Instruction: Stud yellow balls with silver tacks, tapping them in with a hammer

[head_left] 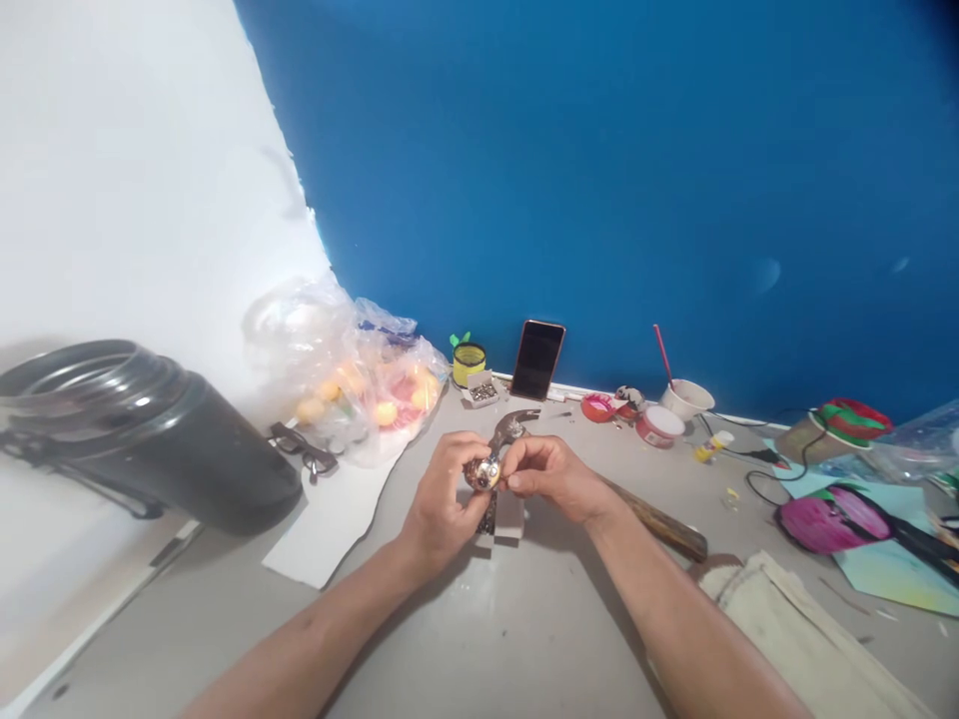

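Observation:
My left hand [444, 497] and my right hand [550, 475] meet over the grey table [479, 639], both pinched on a small round shiny gold-and-silver object [484, 472] held between them. A dark beaded strand [487, 516] hangs from it down to a small white box [509, 519] on the table. Just behind my hands lies a hammer, its metal head [510, 427] showing above my fingers and its wooden handle [663, 524] running out to the right under my right wrist.
A big black jar [142, 429] lies at the left by spectacles [304, 449] and a plastic bag of coloured balls [352, 384]. A phone [537, 359] leans on the blue wall beside small pots, a cup [685, 397] and cables. Cloth [794, 619] and painted crafts [831, 519] lie right.

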The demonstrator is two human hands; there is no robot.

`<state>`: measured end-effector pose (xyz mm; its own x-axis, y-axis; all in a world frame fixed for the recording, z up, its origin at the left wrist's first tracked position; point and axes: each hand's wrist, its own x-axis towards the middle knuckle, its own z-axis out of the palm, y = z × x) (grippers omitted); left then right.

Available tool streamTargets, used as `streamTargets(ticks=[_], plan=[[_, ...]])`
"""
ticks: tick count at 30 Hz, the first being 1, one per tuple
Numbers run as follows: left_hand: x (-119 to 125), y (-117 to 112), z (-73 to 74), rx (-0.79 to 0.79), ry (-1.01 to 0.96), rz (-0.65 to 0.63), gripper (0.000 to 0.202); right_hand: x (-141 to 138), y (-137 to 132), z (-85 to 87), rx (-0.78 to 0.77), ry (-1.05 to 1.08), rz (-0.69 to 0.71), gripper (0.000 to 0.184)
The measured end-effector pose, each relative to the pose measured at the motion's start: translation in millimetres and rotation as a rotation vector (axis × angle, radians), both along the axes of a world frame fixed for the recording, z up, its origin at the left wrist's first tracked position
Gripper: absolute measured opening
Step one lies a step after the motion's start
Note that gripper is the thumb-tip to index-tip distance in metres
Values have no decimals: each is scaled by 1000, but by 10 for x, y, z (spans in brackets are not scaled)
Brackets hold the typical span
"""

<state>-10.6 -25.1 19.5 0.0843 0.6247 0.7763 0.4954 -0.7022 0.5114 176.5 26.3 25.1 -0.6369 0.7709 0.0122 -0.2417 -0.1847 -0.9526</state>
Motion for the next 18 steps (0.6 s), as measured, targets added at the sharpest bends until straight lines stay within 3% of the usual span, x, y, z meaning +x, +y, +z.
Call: streamTargets(ticks=[4, 9, 14, 18], plan=[[14, -15, -24, -192, -101, -30, 25, 6, -3, 8, 12, -33, -23, 25], [37, -18, -41, -505, -254, 32, 28, -23, -17, 20, 14, -50, -96, 27], [23, -10, 12, -606, -221, 60, 40, -110, -88, 66, 39, -67, -105, 25], [14, -28, 77, -692, -160, 35, 27, -173, -125, 70, 53, -102, -132, 25]])
